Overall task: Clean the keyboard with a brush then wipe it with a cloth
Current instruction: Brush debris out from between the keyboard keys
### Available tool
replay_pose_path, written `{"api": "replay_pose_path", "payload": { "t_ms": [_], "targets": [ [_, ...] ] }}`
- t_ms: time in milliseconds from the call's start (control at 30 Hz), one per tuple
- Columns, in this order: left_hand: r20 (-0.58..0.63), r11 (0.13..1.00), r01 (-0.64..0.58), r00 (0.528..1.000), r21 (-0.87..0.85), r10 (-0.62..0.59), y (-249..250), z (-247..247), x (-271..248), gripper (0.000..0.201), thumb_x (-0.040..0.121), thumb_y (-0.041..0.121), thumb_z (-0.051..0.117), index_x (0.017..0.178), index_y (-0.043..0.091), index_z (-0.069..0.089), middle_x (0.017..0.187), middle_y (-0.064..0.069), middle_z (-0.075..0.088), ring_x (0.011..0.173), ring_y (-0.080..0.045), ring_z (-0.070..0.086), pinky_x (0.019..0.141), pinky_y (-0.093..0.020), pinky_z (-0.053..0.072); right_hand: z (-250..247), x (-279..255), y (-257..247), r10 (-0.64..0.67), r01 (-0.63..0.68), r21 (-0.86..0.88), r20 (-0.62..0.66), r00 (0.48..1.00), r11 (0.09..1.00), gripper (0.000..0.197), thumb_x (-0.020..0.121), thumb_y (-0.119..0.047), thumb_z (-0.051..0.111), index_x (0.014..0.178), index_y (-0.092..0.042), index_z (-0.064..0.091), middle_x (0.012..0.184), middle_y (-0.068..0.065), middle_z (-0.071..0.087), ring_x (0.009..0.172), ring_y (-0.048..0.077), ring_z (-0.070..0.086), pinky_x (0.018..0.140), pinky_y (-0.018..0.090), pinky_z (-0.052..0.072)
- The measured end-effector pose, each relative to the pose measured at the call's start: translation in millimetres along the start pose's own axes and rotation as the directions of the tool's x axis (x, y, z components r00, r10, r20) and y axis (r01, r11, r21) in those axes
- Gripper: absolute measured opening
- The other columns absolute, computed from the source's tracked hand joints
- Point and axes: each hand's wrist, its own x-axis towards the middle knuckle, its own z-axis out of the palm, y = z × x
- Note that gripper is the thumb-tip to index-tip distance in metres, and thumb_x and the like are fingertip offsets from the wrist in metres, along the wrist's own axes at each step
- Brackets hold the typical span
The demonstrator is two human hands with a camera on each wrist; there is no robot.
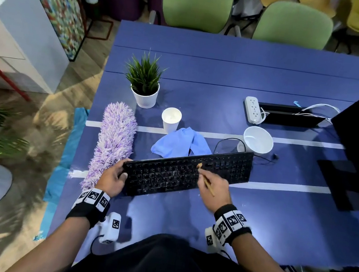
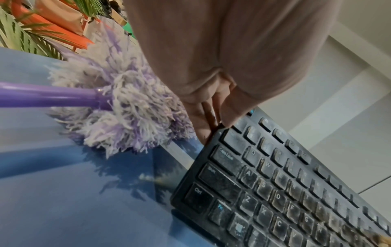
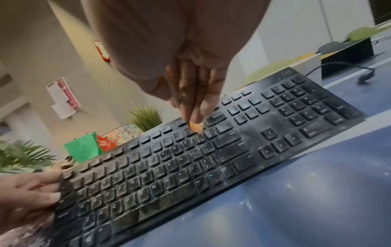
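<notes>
Brushing step under way, cloth not yet used

The left hand (image 1: 112, 178) clasps the left end of the dusty black keyboard (image 1: 188, 174) on the blue bench (image 1: 229, 73); the right hand (image 1: 213, 188) pinches a slim wooden brush (image 1: 205, 179), bristles on the upper keys. Next, probably, sweep on, then fetch the soft, crumpled blue cloth (image 1: 181, 143) just behind

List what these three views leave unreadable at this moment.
- Brush: right hand covers mid-handle in head view; right wrist view shows only the bristle tip.
- Keyboard: legends too small in head view, dust-smeared in wrist views.
- Cloth: near edge hidden behind keyboard.
- Left hand: fingers under the keyboard's end are hidden.
</notes>
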Motion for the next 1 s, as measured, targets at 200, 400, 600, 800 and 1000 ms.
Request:
{"api": "replay_pose_path", "payload": {
  "t_ms": [200,400,600,800,1000],
  "targets": [
    [-0.005,1.000,-0.017,1.000,0.011,0.017,1,0,-3,0.051,0.096,-0.016,0.043,0.141,0.008,0.047,0.125,-0.013,0.065,0.121,-0.025,0.058,0.117,-0.046,0.038,-14,5,16,0.212,-0.215,0.002,-0.161,0.964,0.977,0.021,0.087,-0.024,0.054,0.099,-0.022,0.070,0.077,0.002,0.070,0.068,0.020,0.064,0.069,0.031,0.056],
    [0.009,0.998,-0.043,0.999,0.037,0.043,6,2,-4,0.050,0.096,-0.015,0.043,0.136,0.014,0.049,0.121,-0.009,0.065,0.121,-0.025,0.058,0.115,-0.041,0.039,33,-12,-37,-0.134,0.126,0.048,0.253,0.958,0.991,0.026,0.091,-0.019,0.053,0.111,-0.015,0.069,0.099,0.007,0.071,0.078,0.010,0.061,0.084,0.023,0.051],
    [0.009,0.994,-0.072,0.997,0.076,0.072,3,0,-2,0.053,0.095,-0.013,0.045,0.132,0.025,0.049,0.122,-0.009,0.068,0.122,-0.026,0.060,0.115,-0.043,0.040,34,-7,-57,-0.133,0.124,0.055,0.213,0.968,0.991,0.025,0.089,-0.019,0.053,0.107,-0.020,0.070,0.083,0.005,0.072,0.068,0.016,0.063,0.066,0.018,0.049],
    [0.032,0.990,-0.114,0.993,0.084,0.112,1,2,-2,0.050,0.093,-0.008,0.046,0.132,0.022,0.050,0.120,-0.009,0.067,0.119,-0.025,0.061,0.113,-0.037,0.042,7,4,-28,0.033,-0.033,-0.033,0.012,0.999,0.999,0.019,0.086,-0.020,0.055,0.096,-0.019,0.072,0.076,0.005,0.072,0.065,0.019,0.063,0.068,0.030,0.055],
    [0.029,0.993,-0.105,0.994,0.058,0.104,-2,2,1,0.066,0.092,-0.018,0.043,0.118,0.042,0.048,0.120,-0.011,0.067,0.118,-0.024,0.061,0.115,-0.041,0.040,30,-5,-55,-0.112,0.110,0.021,0.183,0.977,0.994,0.023,0.087,-0.018,0.054,0.102,-0.016,0.072,0.083,0.008,0.073,0.071,0.021,0.066,0.071,0.027,0.054]
  ]
}}
